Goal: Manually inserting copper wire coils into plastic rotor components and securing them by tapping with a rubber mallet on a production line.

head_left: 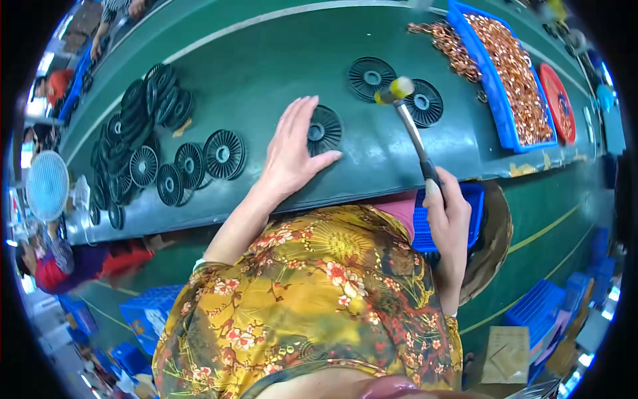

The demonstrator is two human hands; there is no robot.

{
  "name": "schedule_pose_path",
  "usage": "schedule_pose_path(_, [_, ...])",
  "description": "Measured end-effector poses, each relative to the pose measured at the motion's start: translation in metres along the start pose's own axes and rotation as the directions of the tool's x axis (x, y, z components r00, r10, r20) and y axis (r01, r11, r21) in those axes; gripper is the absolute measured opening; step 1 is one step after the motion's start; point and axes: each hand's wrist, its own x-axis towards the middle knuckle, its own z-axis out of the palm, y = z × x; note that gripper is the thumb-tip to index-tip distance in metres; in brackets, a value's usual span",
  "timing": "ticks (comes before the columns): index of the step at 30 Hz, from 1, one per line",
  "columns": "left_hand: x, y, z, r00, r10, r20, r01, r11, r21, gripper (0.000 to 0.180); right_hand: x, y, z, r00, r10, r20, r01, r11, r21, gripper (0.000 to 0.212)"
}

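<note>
My left hand point(292, 149) lies over the left edge of a round black finned disc point(324, 130) on the green table, its fingers stretched out and the thumb spread along the near side. My right hand point(447, 206) grips the dark handle of a mallet point(411, 126) with a metal shaft and a yellowish head. The mallet head is raised between two more finned discs, one point(371, 78) on the far side and one point(425, 104) to the right, partly covered by it.
Many black finned discs point(221, 154) lie and pile up at the left. At the right, a blue tray point(495, 100) holds copper-coloured rings, with loose rings point(452, 50) beside it and a red round tray point(547, 83) beyond. A blue basket point(473, 199) stands below the table edge.
</note>
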Motion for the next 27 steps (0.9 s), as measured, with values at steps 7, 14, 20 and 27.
schedule_pose_path(7, [0.000, -0.006, -0.002, 0.998, -0.040, -0.051, 0.031, 0.987, -0.157, 0.104, -0.009, -0.032, 0.018, 0.934, -0.284, 0.216, 0.309, 0.947, -0.089, 0.039])
schedule_pose_path(14, [-0.006, -0.004, -0.007, 0.990, -0.141, -0.003, 0.134, 0.948, -0.288, 0.121, 0.002, -0.040, 0.016, 0.918, -0.304, 0.254, 0.330, 0.941, -0.069, 0.035])
schedule_pose_path(20, [-0.026, -0.011, -0.036, 0.996, -0.037, -0.078, 0.031, 0.997, -0.074, 0.118, 0.018, -0.031, 0.030, 0.894, -0.146, 0.423, 0.305, 0.890, -0.338, 0.035])
schedule_pose_path(27, [-0.077, -0.059, -0.107, 0.957, -0.264, -0.118, 0.289, 0.873, 0.393, 0.103, 0.015, -0.022, 0.024, 0.737, -0.315, 0.598, 0.409, 0.912, -0.024, 0.033])
